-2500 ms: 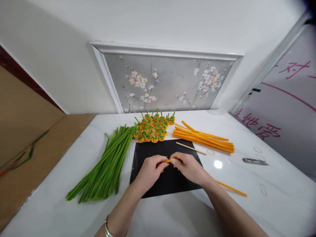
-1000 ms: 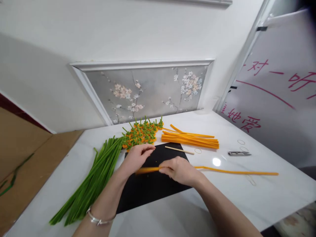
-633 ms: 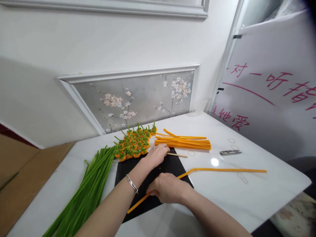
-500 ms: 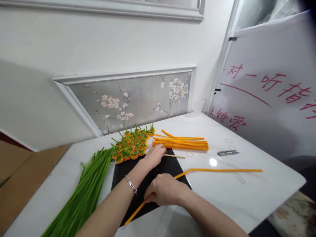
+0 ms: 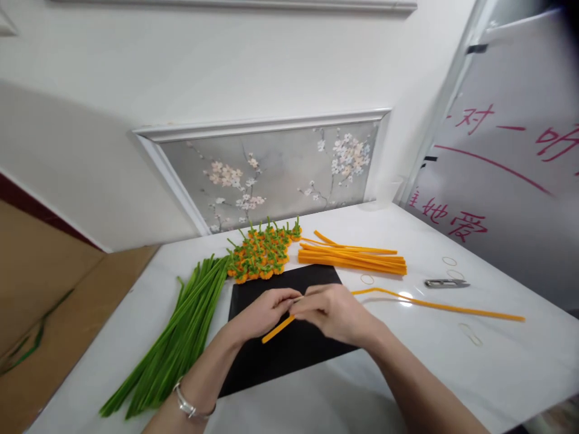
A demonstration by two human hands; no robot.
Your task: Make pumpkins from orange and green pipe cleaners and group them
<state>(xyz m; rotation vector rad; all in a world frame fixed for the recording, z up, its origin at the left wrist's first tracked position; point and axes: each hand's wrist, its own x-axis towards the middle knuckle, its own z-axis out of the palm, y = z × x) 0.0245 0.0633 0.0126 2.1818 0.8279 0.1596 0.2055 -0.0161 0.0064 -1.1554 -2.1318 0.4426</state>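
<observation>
My right hand [image 5: 332, 307] pinches a long orange pipe cleaner [image 5: 452, 307]; its short end slants down to the left and its long end runs right across the table. Close against it, my left hand [image 5: 269, 310] is closed on a thin pale stick [image 5: 297, 299], mostly hidden by the fingers. The two hands meet above a black mat [image 5: 271, 367]. Behind the mat lie small orange flowers with green stems [image 5: 260, 253] and a bundle of orange pipe cleaners [image 5: 353, 260].
Green pipe cleaners [image 5: 176, 343] lie in a sheaf on the left, near a cardboard box [image 5: 104, 295]. To the right are thread snips [image 5: 447, 283] and several rubber bands [image 5: 367, 279] on the white table [image 5: 511, 361]. A wall with a floral panel [image 5: 275, 175] stands behind.
My left hand has picked up the pale stick from beside the orange bundle and brought it to my right hand. My right hand has lifted the orange pipe cleaner. The view has shifted.
</observation>
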